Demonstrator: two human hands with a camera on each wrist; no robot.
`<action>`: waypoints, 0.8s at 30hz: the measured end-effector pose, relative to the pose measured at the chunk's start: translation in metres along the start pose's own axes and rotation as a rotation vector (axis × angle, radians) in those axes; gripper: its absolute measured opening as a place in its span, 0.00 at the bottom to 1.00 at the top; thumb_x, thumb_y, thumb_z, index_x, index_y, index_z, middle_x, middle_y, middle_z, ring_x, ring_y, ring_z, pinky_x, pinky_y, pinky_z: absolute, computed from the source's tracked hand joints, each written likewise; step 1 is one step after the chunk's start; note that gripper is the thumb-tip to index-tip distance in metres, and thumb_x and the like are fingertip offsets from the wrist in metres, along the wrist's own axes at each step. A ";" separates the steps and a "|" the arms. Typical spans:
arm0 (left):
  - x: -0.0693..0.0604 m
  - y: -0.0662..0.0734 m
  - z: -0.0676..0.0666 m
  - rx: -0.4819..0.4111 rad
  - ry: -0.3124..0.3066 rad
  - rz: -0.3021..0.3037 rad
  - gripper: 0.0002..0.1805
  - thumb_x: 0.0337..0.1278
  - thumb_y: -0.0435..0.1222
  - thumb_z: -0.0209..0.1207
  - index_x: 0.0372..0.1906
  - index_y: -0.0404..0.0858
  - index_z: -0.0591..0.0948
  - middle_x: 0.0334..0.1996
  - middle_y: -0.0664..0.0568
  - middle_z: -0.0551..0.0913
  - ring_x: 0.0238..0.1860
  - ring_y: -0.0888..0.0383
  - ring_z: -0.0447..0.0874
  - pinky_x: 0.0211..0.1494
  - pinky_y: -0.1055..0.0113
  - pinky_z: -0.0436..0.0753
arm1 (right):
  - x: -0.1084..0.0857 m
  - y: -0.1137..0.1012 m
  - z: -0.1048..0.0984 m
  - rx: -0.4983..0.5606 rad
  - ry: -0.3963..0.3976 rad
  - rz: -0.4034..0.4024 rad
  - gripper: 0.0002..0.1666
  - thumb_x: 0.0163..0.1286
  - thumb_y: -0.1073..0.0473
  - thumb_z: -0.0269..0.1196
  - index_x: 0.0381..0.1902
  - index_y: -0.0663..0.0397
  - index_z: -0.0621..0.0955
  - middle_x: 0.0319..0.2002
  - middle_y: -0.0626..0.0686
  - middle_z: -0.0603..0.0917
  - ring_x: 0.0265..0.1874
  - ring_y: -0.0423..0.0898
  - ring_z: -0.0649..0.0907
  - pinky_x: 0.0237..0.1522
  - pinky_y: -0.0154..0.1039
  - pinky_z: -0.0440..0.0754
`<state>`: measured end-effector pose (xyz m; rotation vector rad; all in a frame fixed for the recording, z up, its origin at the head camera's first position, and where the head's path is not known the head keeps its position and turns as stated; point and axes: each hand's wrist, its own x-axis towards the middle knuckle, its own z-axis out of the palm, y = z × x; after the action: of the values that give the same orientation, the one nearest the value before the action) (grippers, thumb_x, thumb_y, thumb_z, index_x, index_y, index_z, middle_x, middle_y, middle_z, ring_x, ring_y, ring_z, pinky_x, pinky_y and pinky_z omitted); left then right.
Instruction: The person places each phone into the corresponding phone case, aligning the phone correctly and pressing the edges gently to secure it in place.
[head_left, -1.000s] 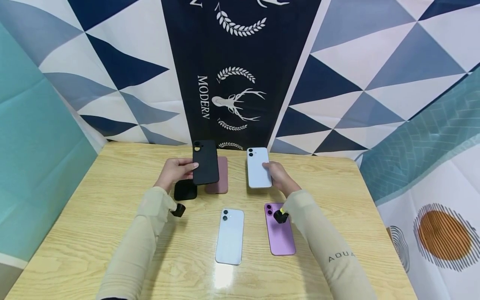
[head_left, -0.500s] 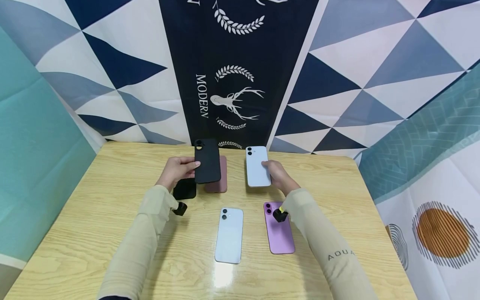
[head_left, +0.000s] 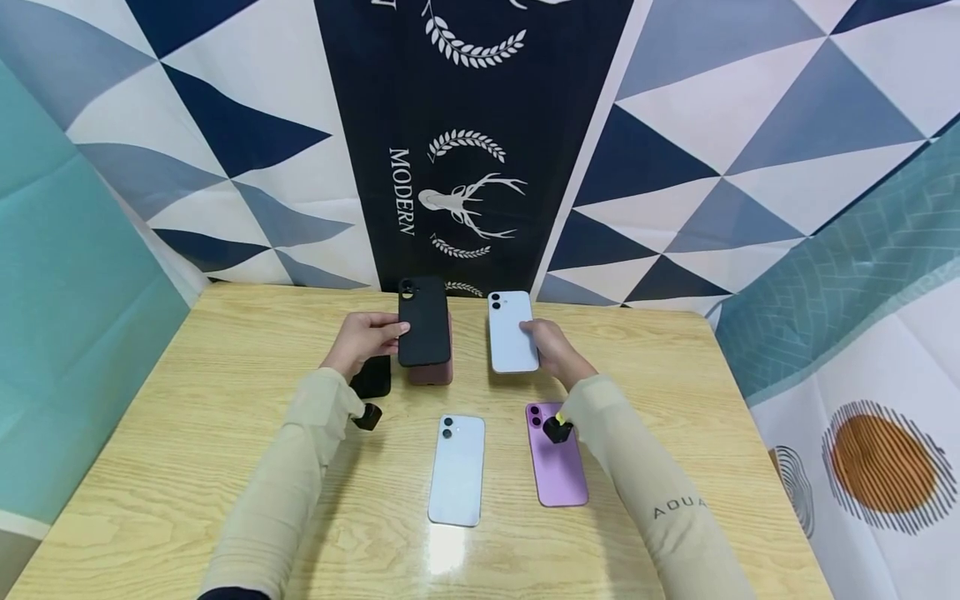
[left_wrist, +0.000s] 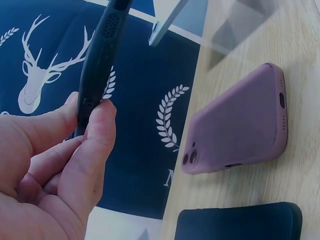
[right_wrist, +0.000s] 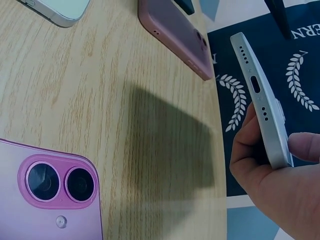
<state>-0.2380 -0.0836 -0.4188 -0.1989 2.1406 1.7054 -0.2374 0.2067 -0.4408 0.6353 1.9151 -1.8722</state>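
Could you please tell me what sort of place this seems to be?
Probably an indoor tabletop workspace, perhaps a screened-off corner: patterned fabric hangs behind a wood-grain table, on which a purple phone lies.

Six phone-shaped pieces — two black, two pale, one pink, one purple.
Read as a clock round the middle of the single table [head_left: 187,400], head view: one black case [head_left: 425,333] near half past eleven, one pink piece [head_left: 430,375] at eleven, one flat black piece [head_left: 372,379], partly hidden, at ten, one pale blue phone [head_left: 510,337] at one, one purple phone [head_left: 564,477] at four, one silvery phone [head_left: 457,473] at six. Hands, two — left hand [head_left: 367,335] at half past ten, right hand [head_left: 551,346] at two.
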 end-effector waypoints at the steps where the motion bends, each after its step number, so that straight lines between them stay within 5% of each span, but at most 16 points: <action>1: 0.000 0.000 0.001 -0.003 -0.001 0.002 0.24 0.59 0.37 0.60 0.59 0.32 0.74 0.51 0.39 0.79 0.24 0.68 0.80 0.42 0.68 0.85 | 0.000 0.000 0.000 -0.003 -0.001 -0.004 0.34 0.74 0.59 0.40 0.73 0.61 0.46 0.67 0.61 0.60 0.63 0.54 0.66 0.67 0.47 0.66; 13: 0.001 0.002 0.012 -0.022 -0.019 0.005 0.23 0.60 0.36 0.60 0.59 0.32 0.74 0.42 0.45 0.81 0.23 0.66 0.80 0.49 0.60 0.84 | -0.001 0.000 0.001 0.013 -0.004 0.004 0.34 0.74 0.59 0.40 0.73 0.61 0.46 0.68 0.61 0.59 0.65 0.55 0.65 0.68 0.48 0.65; 24: 0.002 0.004 0.024 -0.036 -0.031 0.010 0.23 0.59 0.36 0.60 0.59 0.34 0.75 0.48 0.41 0.81 0.24 0.67 0.81 0.51 0.58 0.83 | 0.000 0.001 0.005 0.006 0.003 -0.009 0.34 0.74 0.59 0.41 0.73 0.63 0.47 0.68 0.62 0.59 0.64 0.55 0.65 0.68 0.48 0.65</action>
<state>-0.2367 -0.0591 -0.4201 -0.1710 2.0939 1.7419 -0.2372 0.2016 -0.4424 0.6326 1.9180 -1.8840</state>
